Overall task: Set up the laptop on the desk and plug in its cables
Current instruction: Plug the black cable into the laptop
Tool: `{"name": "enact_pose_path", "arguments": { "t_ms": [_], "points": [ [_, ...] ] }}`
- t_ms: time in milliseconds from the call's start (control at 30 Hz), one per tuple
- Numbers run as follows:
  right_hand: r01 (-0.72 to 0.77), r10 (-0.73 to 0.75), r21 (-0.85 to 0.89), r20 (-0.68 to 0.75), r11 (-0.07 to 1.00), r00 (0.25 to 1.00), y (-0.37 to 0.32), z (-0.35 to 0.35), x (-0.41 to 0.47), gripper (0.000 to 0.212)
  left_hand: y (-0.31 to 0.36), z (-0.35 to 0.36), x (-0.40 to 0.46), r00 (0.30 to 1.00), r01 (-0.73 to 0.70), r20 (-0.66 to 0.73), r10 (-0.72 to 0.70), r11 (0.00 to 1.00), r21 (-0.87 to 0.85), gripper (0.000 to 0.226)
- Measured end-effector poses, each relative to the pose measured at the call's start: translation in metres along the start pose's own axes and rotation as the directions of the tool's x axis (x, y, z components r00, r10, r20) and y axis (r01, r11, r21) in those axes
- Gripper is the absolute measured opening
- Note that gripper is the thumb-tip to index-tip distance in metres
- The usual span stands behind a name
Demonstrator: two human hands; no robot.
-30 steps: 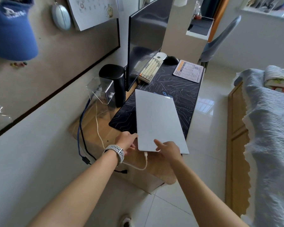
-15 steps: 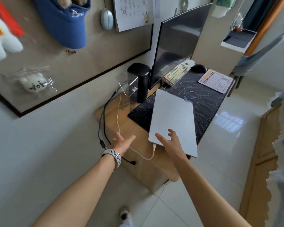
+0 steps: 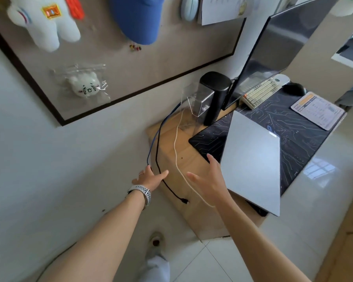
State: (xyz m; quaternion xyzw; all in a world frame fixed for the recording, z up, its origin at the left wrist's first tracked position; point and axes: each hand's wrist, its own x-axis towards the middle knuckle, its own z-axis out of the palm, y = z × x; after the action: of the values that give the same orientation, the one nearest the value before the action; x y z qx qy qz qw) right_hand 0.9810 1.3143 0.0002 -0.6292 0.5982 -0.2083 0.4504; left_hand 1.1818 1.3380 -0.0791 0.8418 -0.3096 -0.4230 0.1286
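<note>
The closed laptop (image 3: 253, 159) lies flat on the dark desk mat (image 3: 293, 135), its near corner reaching past the counter (image 3: 192, 159) edge. A white cable (image 3: 176, 155) runs down across the wood toward the laptop's near left edge, though its end is hidden behind the right hand (image 3: 208, 180), so whether it is plugged in cannot be told.

The step in hand looks like fetching the next lead. The left hand (image 3: 149, 178), fingers spread and holding nothing, reaches at the counter's left edge, touching or just beside the blue cable (image 3: 151, 147) and the black cable (image 3: 161, 171). The black one's plug (image 3: 184, 201) lies loose on the wood nearer the person. The right hand hovers spread and empty just left of the laptop.

Next, the grip should pinch one loose cable near its plug, bring it to the laptop's left side, and line it up with a matching port, which is not visible here.
</note>
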Motion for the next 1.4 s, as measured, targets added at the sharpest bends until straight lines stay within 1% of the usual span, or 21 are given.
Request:
{"name": "enact_pose_path", "arguments": {
  "t_ms": [167, 267, 333, 500, 600, 700, 767, 800, 900, 967, 1067, 1200, 1233, 1333, 1400],
  "points": [
    [-0.041, 0.041, -0.031, 0.000, 0.999, 0.999, -0.016, 0.023, 0.034, 0.099, 0.009, -0.014, 0.053, 0.997, 0.019, 0.074, -0.020, 1.000, 0.015, 0.076],
    [-0.066, 0.066, -0.015, -0.007, 0.998, 0.998, -0.021, 0.029, 0.052, 0.097, 0.021, -0.022, 0.078, 0.997, 0.002, 0.081, -0.001, 1.000, -0.009, 0.064],
    [-0.090, 0.091, 0.030, -0.014, 0.995, 0.996, -0.021, 0.031, 0.061, 0.096, 0.026, -0.024, 0.092, 0.996, 0.016, 0.083, -0.011, 0.998, -0.068, 0.060],
    [-0.159, 0.162, 0.112, -0.019, 0.981, 0.987, -0.021, 0.037, 0.077, 0.095, 0.035, -0.014, 0.120, 0.986, 0.079, 0.164, -0.035, 0.960, -0.270, 0.059],
    [-0.168, 0.171, 0.107, -0.019, 0.980, 0.985, -0.024, 0.038, 0.085, 0.092, 0.041, -0.011, 0.122, 0.980, 0.098, 0.195, -0.031, 0.934, -0.342, 0.041],
    [-0.169, 0.171, 0.125, -0.010, 0.978, 0.985, -0.025, 0.040, 0.092, 0.089, 0.040, -0.010, 0.129, 0.980, 0.092, 0.196, -0.030, 0.944, -0.317, 0.030],
    [-0.159, 0.160, 0.119, -0.002, 0.980, 0.987, -0.028, 0.042, 0.094, 0.087, 0.039, -0.010, 0.135, 0.986, 0.073, 0.167, -0.029, 0.962, -0.263, 0.034],
    [-0.156, 0.157, 0.115, 0.002, 0.981, 0.988, -0.029, 0.043, 0.095, 0.087, 0.041, -0.013, 0.134, 0.990, 0.062, 0.137, -0.034, 0.976, -0.207, 0.034],
    [-0.153, 0.152, 0.120, 0.018, 0.981, 0.988, -0.032, 0.047, 0.099, 0.085, 0.045, -0.020, 0.130, 0.999, 0.035, 0.036, -0.036, 0.999, 0.034, 0.026],
    [-0.150, 0.148, 0.116, 0.029, 0.982, 0.989, -0.033, 0.051, 0.100, 0.084, 0.043, -0.019, 0.133, 0.999, 0.019, -0.032, -0.015, 0.993, 0.112, 0.030],
    [-0.150, 0.146, 0.099, 0.045, 0.984, 0.988, -0.033, 0.054, 0.102, 0.085, 0.042, -0.018, 0.135, 0.995, -0.047, -0.083, 0.057, 0.992, 0.113, 0.028],
    [-0.138, 0.134, 0.075, 0.058, 0.988, 0.989, -0.034, 0.056, 0.105, 0.085, 0.042, -0.019, 0.138, 0.992, -0.083, -0.093, 0.088, 0.995, 0.056, 0.023],
    [-0.138, 0.134, 0.072, 0.056, 0.988, 0.989, -0.033, 0.056, 0.106, 0.085, 0.041, -0.020, 0.138, 0.992, -0.079, -0.098, 0.081, 0.996, 0.027, 0.020],
    [-0.142, 0.138, 0.067, 0.061, 0.988, 0.988, -0.033, 0.060, 0.108, 0.084, 0.038, -0.025, 0.138, 0.993, -0.035, -0.116, 0.022, 0.993, -0.111, 0.030],
    [-0.150, 0.145, 0.065, 0.075, 0.987, 0.987, -0.035, 0.064, 0.109, 0.083, 0.039, -0.030, 0.136, 0.993, -0.010, -0.116, -0.010, 0.986, -0.168, 0.030]
  ]
}}
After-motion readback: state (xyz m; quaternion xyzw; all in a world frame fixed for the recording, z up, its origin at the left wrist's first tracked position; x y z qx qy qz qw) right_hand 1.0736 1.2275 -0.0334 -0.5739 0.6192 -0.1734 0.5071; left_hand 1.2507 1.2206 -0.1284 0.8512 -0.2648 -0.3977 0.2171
